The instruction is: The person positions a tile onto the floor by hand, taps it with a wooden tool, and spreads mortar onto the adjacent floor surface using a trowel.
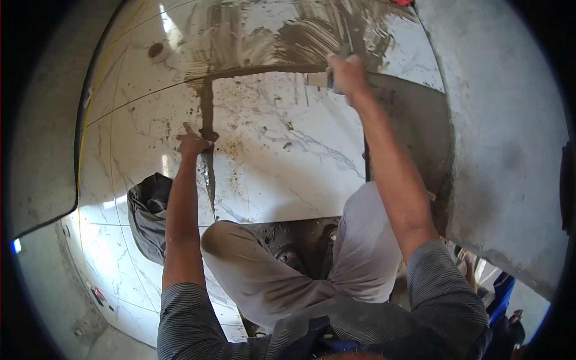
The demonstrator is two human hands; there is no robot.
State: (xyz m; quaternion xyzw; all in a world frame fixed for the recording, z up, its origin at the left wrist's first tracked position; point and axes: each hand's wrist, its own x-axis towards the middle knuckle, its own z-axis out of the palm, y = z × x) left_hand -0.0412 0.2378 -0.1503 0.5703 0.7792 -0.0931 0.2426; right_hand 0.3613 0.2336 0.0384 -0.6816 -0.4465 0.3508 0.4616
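Note:
Reaching forward, my right hand (pixel 350 75) is closed around a trowel (pixel 346 37), its thin blade seen nearly edge-on over grey smeared mortar (pixel 306 39). The light, wood-coloured end of its handle points left, close to the far edge of a white marbled tile (pixel 288 138). My left hand (pixel 192 143) has its fingers spread at the mortar-filled gap (pixel 208 108) along that tile's left side. A dark lump of mortar lies by its fingertips. Specks of grit and mortar dot the tile.
A dark crumpled cloth (pixel 150 210) lies beside my left forearm. Farther left are a small round brown-and-white object (pixel 158 53) and a yellow line (pixel 90 114). Rough grey concrete (pixel 498 138) borders the right side. My knees are bent at the tile's near edge.

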